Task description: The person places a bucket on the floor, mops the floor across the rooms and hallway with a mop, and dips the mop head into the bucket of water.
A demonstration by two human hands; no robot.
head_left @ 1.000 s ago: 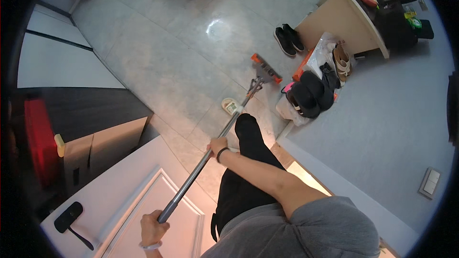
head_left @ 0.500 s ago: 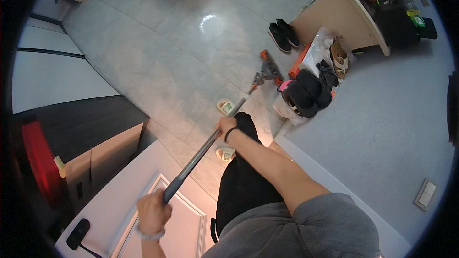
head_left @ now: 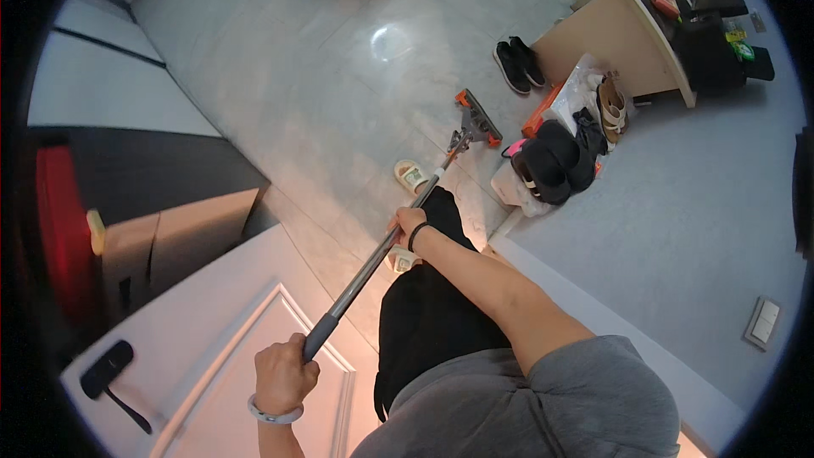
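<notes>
I hold a long grey mop (head_left: 373,259) with both hands, its pole slanting up and to the right. My left hand (head_left: 282,376), with a pale bracelet at the wrist, grips the dark handle end near a white door. My right hand (head_left: 409,222), with a black band at the wrist, grips the pole midway. The flat mop head (head_left: 476,119), grey with orange ends, rests on the grey tiled floor (head_left: 322,76) ahead of my pale slippers (head_left: 412,176).
A white door with a black lever handle (head_left: 108,369) stands at lower left. Black shoes (head_left: 519,65), bags and more footwear (head_left: 560,161) lie beside a beige desk (head_left: 610,34) at upper right. A red object (head_left: 59,229) and dark cabinet are at left.
The mop head has slid over the floor, in toward the shoe pile half a second ago and now back out to the left. Both hands stayed on the pole.
</notes>
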